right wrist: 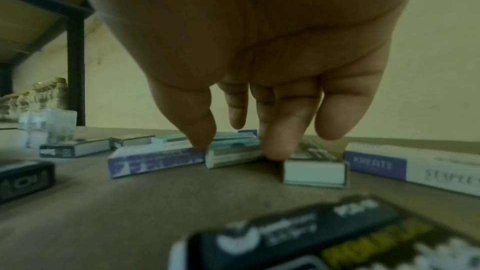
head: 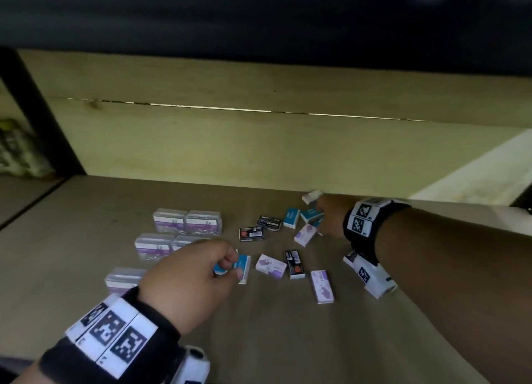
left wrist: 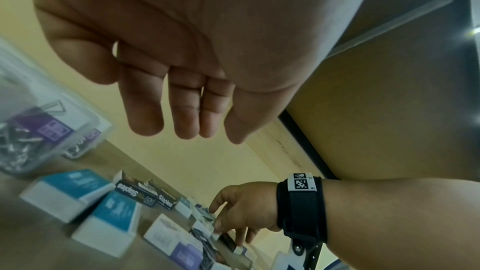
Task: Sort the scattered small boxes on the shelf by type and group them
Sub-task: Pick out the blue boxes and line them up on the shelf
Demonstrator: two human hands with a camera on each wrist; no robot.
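Nearest on the shelf [head: 288,340], at 8 o'clock of the scatter, the left hand [head: 195,271] hovers just above the near blue box [head: 244,264]. The left wrist view shows its fingers relaxed and holding nothing, so its grip is released. A second blue box seems to lie against this one. At 3 o'clock from it lie a purple box [head: 270,265], a black box [head: 294,264] and another purple one, all apart from each other.

Farther, at 9 o'clock, the clear cases [head: 187,222] stand already together in rows. In the middle are two more black boxes [head: 252,234], close together.

Farthest, at 1 o'clock, the right hand [head: 331,216] comes down on a tight cluster. In the right wrist view its thumb and a finger touch the two ends of the far blue box [right wrist: 233,151], so the grip is grasping this box, I think.

To do this step well, I would lift the far blue box straight up, because a purple box touches it and would be dragged if the box slides. The left hand should take the near blue box by its long sides. Then both go to one free place, away from the cases.
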